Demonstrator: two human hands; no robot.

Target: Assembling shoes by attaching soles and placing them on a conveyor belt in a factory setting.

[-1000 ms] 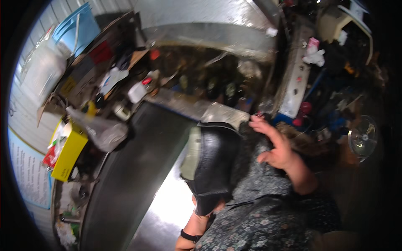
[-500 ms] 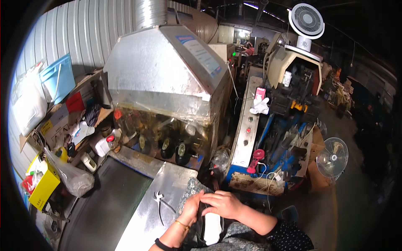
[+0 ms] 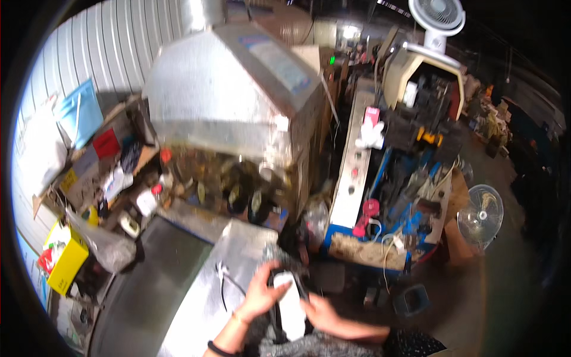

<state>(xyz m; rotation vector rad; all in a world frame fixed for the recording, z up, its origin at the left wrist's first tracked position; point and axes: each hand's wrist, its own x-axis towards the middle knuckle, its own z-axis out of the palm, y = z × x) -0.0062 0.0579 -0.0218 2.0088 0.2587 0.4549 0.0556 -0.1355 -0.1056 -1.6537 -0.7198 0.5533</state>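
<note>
In front of me, over the grey patterned cloth (image 3: 321, 345) on my lap, I hold a black shoe upper (image 3: 292, 306) with its long white bottom facing up. My left hand (image 3: 262, 293) grips its left side, the thumb lying across the white surface. On the opposite edge, my right hand (image 3: 321, 314) holds the black rim with bent fingers. Motion blurs both hands slightly. To the left, pincers (image 3: 222, 272) with a metal head and dark handles lie on the bare metal tabletop (image 3: 193, 306).
A dark conveyor belt (image 3: 157, 268) runs at the left. Beyond it stands a metal-hooded machine (image 3: 208, 89) with dark shoes inside. At the right are a blue-framed machine (image 3: 342, 235) and a standing fan (image 3: 479, 215). A yellow box (image 3: 70, 268) sits far left.
My hands have moved apart from the far end of the shoe upper; the right has slid down its right edge. More of the white bottom shows. The whole view has shifted slightly.
</note>
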